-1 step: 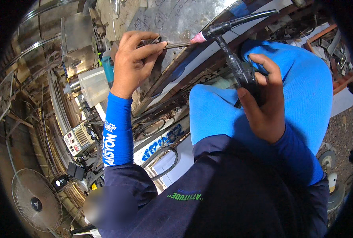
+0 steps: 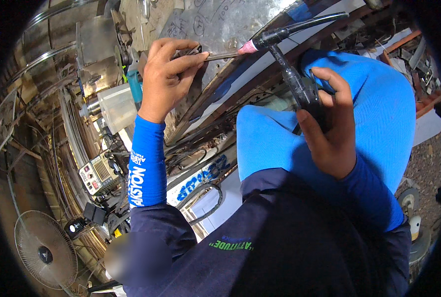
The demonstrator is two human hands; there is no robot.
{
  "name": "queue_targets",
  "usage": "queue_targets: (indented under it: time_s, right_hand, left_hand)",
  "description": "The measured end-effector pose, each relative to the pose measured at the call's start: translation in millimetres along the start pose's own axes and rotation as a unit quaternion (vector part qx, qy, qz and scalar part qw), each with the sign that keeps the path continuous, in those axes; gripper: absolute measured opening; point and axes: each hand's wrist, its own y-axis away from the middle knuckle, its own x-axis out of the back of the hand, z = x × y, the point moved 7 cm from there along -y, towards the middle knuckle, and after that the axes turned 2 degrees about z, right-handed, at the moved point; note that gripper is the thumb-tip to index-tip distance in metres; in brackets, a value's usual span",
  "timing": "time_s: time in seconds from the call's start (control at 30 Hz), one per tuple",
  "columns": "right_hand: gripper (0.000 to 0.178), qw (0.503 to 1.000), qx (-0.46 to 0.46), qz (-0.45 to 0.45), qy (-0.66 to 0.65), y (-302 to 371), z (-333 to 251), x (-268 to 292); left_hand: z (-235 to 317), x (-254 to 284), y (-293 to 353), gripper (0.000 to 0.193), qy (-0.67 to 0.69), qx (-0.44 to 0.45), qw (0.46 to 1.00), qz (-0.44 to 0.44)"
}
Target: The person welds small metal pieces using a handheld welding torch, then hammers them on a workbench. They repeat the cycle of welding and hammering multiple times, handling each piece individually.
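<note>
My right hand (image 2: 332,128) is wrapped around the handle of a black TIG welding torch (image 2: 292,76). The torch's pink cup (image 2: 248,47) points left, and its long back cap sticks out to the upper right. Between thumb and fingers, my left hand (image 2: 167,79) pinches a thin metal strip (image 2: 221,56). The strip's far end meets the tip of the cup; I cannot tell whether they touch. Beneath them lies a grey metal plate (image 2: 208,32) with handwriting on it, along the edge of the worktop. A small dark piece shows by my left fingertips.
A teal angle grinder (image 2: 134,85) lies left of my left wrist, beside a translucent container (image 2: 117,109). Lower left stand a welding machine (image 2: 99,174) with cables and a round fan (image 2: 45,254). My blue-clad legs (image 2: 364,104) are below the torch. Scrap metal lies at far right.
</note>
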Motion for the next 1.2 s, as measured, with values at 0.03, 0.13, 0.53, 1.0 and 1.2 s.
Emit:
queue_targets:
  time_s: [0.03, 0.13, 0.53, 1.0, 1.2]
  right_hand:
    - [0.067, 1.0, 0.013, 0.0, 0.007, 0.1, -0.6, -0.3]
    - [0.066, 1.0, 0.02, -0.003, 0.02, 0.2, 1.7, 0.8]
    - [0.068, 0.998, 0.036, -0.009, 0.045, 0.3, 8.3, 0.1]
    - [0.067, 0.998, 0.044, 0.009, 0.035, 0.4, 3.1, -0.9]
    - [0.067, 1.0, 0.005, 0.012, 0.002, 1.5, 5.3, -1.6]
  left_hand:
    - [1.6, 1.2, -0.4, 0.029, -0.016, -0.008, 1.0, 0.001]
    - [-6.8, -2.6, 3.9, 0.032, -0.01, -0.001, 1.0, 0.007]
    - [-6.4, -2.7, 1.7, 0.03, -0.07, -0.031, 0.997, 0.002]
    - [-2.9, -1.2, 2.0, 0.038, -0.008, -0.002, 1.0, -0.001]
    - [-3.3, -2.6, 0.2, 0.037, -0.002, 0.0, 1.0, -0.004]
